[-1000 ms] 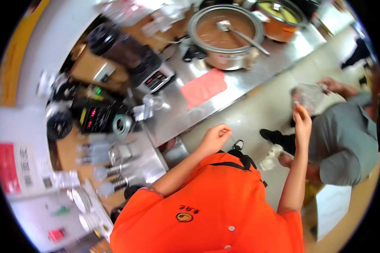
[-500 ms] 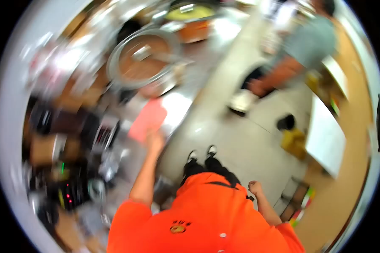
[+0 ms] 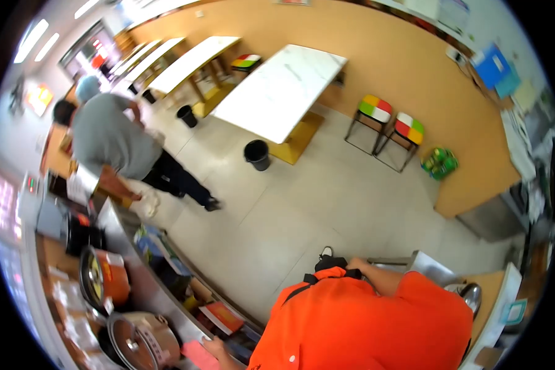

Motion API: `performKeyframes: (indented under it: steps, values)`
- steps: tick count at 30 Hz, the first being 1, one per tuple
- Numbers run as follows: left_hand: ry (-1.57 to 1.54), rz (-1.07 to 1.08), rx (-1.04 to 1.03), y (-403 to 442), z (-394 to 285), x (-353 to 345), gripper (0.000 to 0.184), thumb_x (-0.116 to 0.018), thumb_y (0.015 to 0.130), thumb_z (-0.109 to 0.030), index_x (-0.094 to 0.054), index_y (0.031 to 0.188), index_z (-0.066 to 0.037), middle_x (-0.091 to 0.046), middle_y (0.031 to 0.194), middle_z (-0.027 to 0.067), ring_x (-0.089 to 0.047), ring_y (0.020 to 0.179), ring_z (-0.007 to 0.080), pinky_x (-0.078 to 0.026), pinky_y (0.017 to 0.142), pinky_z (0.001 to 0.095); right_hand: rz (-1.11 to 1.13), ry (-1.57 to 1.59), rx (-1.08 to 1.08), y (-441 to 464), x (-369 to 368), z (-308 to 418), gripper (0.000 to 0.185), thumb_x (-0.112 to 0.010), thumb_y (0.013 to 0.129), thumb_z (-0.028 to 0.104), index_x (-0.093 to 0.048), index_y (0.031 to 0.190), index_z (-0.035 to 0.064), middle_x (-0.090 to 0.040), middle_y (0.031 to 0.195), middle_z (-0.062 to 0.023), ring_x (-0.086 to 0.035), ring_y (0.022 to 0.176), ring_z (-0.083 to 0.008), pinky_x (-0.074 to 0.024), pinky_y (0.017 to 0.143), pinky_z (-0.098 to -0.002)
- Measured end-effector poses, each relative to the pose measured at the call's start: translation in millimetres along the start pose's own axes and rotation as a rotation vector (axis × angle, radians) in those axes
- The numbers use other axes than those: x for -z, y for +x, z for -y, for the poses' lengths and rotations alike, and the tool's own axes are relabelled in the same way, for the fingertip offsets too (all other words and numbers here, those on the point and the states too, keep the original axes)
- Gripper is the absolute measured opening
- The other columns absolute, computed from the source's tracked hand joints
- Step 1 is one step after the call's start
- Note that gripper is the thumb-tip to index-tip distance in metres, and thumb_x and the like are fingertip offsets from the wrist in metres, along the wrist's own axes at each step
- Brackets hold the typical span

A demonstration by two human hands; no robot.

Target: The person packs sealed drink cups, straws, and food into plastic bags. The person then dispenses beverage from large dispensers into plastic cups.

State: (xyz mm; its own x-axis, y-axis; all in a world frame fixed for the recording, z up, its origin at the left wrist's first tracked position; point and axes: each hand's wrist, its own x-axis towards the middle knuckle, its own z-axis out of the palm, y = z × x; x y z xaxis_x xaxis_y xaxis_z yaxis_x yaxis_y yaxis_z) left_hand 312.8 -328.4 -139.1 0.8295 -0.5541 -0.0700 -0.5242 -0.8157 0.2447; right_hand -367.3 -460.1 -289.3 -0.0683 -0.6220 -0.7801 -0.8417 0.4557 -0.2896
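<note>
My left hand (image 3: 214, 347) is low in the view at the edge of the metal counter, its fingers closed on a pink cloth (image 3: 198, 356). Just left of the cloth stands a large round cooker (image 3: 160, 345) with a glass lid. My right hand (image 3: 355, 264) is beside my waist in front of the orange shirt; its fingers look curled, and I see nothing in them.
An orange pot (image 3: 115, 280) stands farther along the counter (image 3: 145, 265). A person in a grey shirt (image 3: 114, 132) bends at the left, holding a pale cloth (image 3: 148, 203). Black bins (image 3: 256, 155), a marble-topped table (image 3: 283, 86) and coloured stools (image 3: 374, 108) stand across the floor.
My view has swung right and up, from the counter toward the tables and wall. My left hand stays with the pink cloth. The right hand is now closer to my waist.
</note>
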Motion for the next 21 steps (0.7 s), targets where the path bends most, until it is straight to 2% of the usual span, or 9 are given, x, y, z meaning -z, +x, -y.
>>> performKeyframes:
  steps: [2, 3, 4, 5, 11, 13, 17, 19, 21]
  values:
    - [-0.152, 0.142, -0.031, 6.0, -69.1, -34.2, 0.047, -0.071, 0.072, -0.005, -0.066, 0.119, 0.0, -0.073, 0.092, 0.0195, -0.071, 0.086, 0.0329, -0.056, 0.082, 0.0405, -0.012, 0.051, -0.034, 14.3, 28.5, -14.3, 0.043, -0.066, 0.082, 0.042, -0.078, 0.099, 0.0042, -0.075, 0.1, -0.0211, -0.072, 0.093, -0.0387, -0.0547, 0.083, -0.0451]
    - [-0.451, 0.246, 0.131, 6.6, -111.3, -51.5, 0.034, -0.076, 0.068, -0.004, -0.073, 0.102, 0.0, -0.073, 0.082, 0.0155, -0.071, 0.076, 0.0278, -0.057, 0.075, 0.039, -0.007, 0.05, -0.052, 15.8, 39.7, -24.5, 0.041, -0.066, 0.082, 0.041, -0.078, 0.098, 0.005, -0.075, 0.098, -0.0207, -0.072, 0.092, -0.0382, -0.0552, 0.081, -0.0452]
    - [-0.188, 0.274, -0.116, -1.6, -155.0, -63.9, 0.018, -0.081, 0.065, -0.005, -0.074, 0.081, -0.001, -0.073, 0.075, 0.0136, -0.07, 0.07, 0.0259, -0.057, 0.071, 0.0386, -0.005, 0.056, -0.075, 17.2, 50.5, -38.8, 0.039, -0.065, 0.082, 0.04, -0.078, 0.096, 0.0059, -0.075, 0.096, -0.0203, -0.072, 0.09, -0.0377, -0.0556, 0.079, -0.0453]
    - [-0.188, 0.354, -0.271, -20.3, -204.5, -68.2, 0.014, -0.082, 0.066, -0.006, -0.075, 0.077, -0.001, -0.073, 0.075, 0.0124, -0.07, 0.069, 0.0231, -0.057, 0.072, 0.0369, -0.019, 0.115, -0.106, 23.8, 63.2, -60.1, 0.039, -0.065, 0.082, 0.04, -0.078, 0.096, 0.0059, -0.075, 0.096, -0.0203, -0.072, 0.09, -0.0377, -0.0556, 0.079, -0.0453]
    - [-0.18, 0.684, -0.79, -107.0, -494.6, -142.5, 0.012, -0.078, 0.08, -0.009, -0.072, 0.079, 0.002, -0.072, 0.071, 0.0127, -0.07, 0.067, 0.0186, -0.055, 0.064, 0.0347, -0.102, 0.18, -0.163, -1.0, 144.0, -154.8, 0.026, -0.07, 0.081, 0.029, -0.078, 0.083, 0.0037, -0.073, 0.074, -0.0136, -0.07, 0.068, -0.0338, -0.0566, 0.069, -0.0439]
    - [-0.111, 0.781, -0.879, -143.7, -577.0, -163.9, 0.016, -0.076, 0.084, -0.013, -0.071, 0.078, 0.002, -0.071, 0.068, 0.0111, -0.066, 0.063, 0.0166, -0.053, 0.061, 0.0343, -0.217, 0.783, -0.366, -12.3, 158.1, -187.7, 0.022, -0.069, 0.083, 0.025, -0.078, 0.08, 0.0054, -0.072, 0.071, -0.0116, -0.07, 0.067, -0.032, -0.0566, 0.07, -0.0447]
    - [0.117, 0.789, -1.171, -189.8, -737.1, -238.7, 0.029, -0.074, 0.088, -0.024, -0.069, 0.075, 0.002, -0.063, 0.062, 0.0083, -0.06, 0.059, 0.0183, -0.049, 0.058, 0.0378, -0.628, 0.678, -0.687, -15.1, 173.3, -237.4, 0.023, -0.067, 0.087, 0.025, -0.079, 0.082, 0.0062, -0.074, 0.077, -0.0132, -0.071, 0.073, -0.03, -0.0568, 0.072, -0.0451]
    - [0.199, 0.799, -1.287, -238.0, -819.9, -268.6, 0.032, -0.079, 0.081, -0.026, -0.066, 0.07, 0.001, -0.062, 0.062, 0.0097, -0.059, 0.061, 0.0228, -0.048, 0.06, 0.0417, -0.234, 0.563, -0.439, -13.0, 173.4, -278.9, 0.03, -0.06, 0.089, 0.023, -0.076, 0.087, -0.0028, -0.074, 0.093, -0.0212, -0.071, 0.086, -0.0367, -0.0561, 0.081, -0.0462]
    - [0.339, 0.761, -1.461, -307.2, -899.7, -288.8, 0.027, -0.079, 0.075, -0.018, -0.062, 0.065, -0.001, -0.061, 0.063, 0.0127, -0.054, 0.059, 0.024, -0.047, 0.06, 0.0413, -0.287, 0.9, -0.605, -41.5, 195.7, -292.7, 0.031, -0.061, 0.088, 0.024, -0.076, 0.09, -0.0026, -0.074, 0.097, -0.0223, -0.071, 0.09, -0.0377, -0.056, 0.083, -0.0463]
